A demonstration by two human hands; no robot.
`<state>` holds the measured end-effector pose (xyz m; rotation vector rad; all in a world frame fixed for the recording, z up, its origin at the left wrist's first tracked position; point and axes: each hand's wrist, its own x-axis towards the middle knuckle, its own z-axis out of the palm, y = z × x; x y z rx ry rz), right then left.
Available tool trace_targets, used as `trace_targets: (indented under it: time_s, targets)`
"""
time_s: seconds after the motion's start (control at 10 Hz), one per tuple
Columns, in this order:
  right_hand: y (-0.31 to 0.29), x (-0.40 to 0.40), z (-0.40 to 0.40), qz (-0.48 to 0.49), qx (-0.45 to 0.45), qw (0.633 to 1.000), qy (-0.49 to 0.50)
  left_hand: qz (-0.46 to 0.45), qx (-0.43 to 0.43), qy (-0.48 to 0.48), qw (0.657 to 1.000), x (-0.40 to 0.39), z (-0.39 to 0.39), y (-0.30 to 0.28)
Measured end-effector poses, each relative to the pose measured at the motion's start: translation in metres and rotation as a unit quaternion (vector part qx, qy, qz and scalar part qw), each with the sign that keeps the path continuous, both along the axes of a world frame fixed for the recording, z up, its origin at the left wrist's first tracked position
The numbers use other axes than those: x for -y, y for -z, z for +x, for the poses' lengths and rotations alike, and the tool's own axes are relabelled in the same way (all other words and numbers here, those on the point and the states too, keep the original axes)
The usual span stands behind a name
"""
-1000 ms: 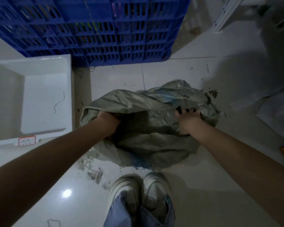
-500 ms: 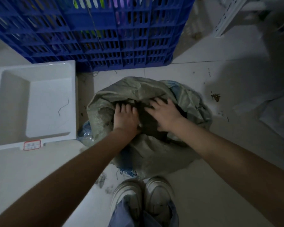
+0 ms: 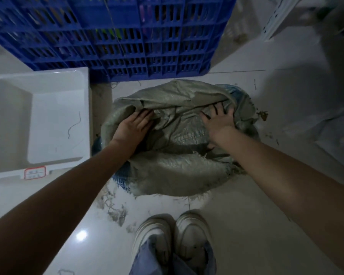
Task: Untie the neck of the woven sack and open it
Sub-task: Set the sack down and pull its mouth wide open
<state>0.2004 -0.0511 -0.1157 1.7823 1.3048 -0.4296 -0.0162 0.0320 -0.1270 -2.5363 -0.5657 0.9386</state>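
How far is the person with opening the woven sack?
Done, it seems: no tie shows at the neck of the woven sack, so it looks unfastened. In hand: the left hand and right hand are set apart on the mouth fabric, fingers tucked into its folds. Left: the mouth is not yet wide; crumpled cloth hides the contents.

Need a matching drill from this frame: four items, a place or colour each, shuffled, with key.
Items:
1. woven sack
2. crate
3. tub
4. shoes

Descriptions:
A. white, left of the sack
B. blue, beyond the sack
C. grey, both hands on it
D. bottom of view, nearest the person

Pairs: 1-C, 2-B, 3-A, 4-D
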Motion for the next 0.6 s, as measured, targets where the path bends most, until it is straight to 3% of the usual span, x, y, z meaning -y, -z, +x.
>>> trace_targets:
  time_s: [0.2, 0.4, 0.6]
  targets:
    - [-0.005, 0.005, 0.003, 0.035, -0.031, 0.998, 0.033, 0.031, 0.002, 0.045, 0.999, -0.013, 0.015, -0.019]
    - [-0.016, 0.024, -0.005, 0.102, -0.178, 0.976, -0.069, -0.075, 0.048, -0.017, 0.996, -0.003, 0.017, -0.032]
    - [-0.063, 0.031, -0.021, 0.108, -0.211, 0.971, -0.025, -0.155, 0.095, -0.095, 0.979, 0.013, 0.012, -0.075]
